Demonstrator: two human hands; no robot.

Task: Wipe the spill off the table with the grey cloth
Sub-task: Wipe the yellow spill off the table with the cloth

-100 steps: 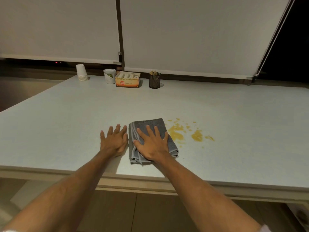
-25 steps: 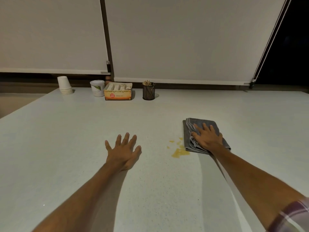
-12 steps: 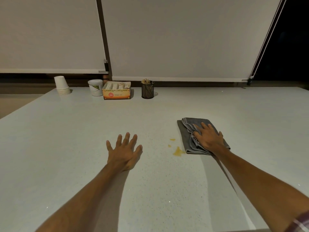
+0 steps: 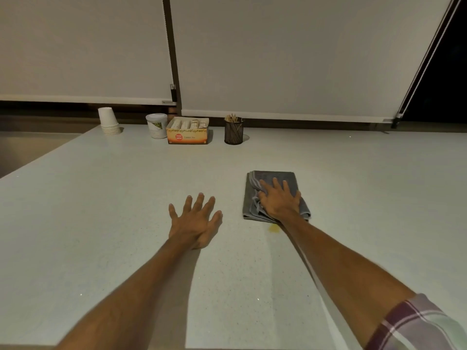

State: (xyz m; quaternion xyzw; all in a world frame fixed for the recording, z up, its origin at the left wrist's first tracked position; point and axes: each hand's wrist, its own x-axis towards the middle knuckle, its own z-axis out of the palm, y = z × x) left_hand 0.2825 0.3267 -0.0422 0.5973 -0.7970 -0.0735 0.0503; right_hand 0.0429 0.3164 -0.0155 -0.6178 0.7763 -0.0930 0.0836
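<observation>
**One yellow spot left by the cloth**

A pale speckled table (image 4: pixel 101 223) fills the view, backed by drawn blinds (image 4: pixel 290 54) and a dark gap at the far right. Nearest the camera, two bare forearms reach out over it, the right one leaving a plaid sleeve (image 4: pixel 419 324).

The left hand (image 4: pixel 194 223) lies flat on the bare table, fingers spread, holding nothing; it seems to serve as a brace. Just right of it and a little farther out, the right hand (image 4: pixel 279 202) presses palm-down on the folded cloth (image 4: pixel 271 190), fingers laid over the top and the thumb side bunching the folds. It is a flat press more than a pinch.

Of the spill (image 4: pixel 274 229), only a small yellow smear shows, on the table just off the near edge of the cloth and beside the right wrist. Anything under the cloth is hidden.

The wiping looks nearly finished. The next move probably calls for drawing the cloth back toward the body over that smear, with the palm kept down so the folds do not ride over it.

Well apart, along the far edge, stand stacked cups (image 4: pixel 109 121), a tub (image 4: pixel 157 125), a box (image 4: pixel 188 133) and a mesh holder (image 4: pixel 234 131).
</observation>
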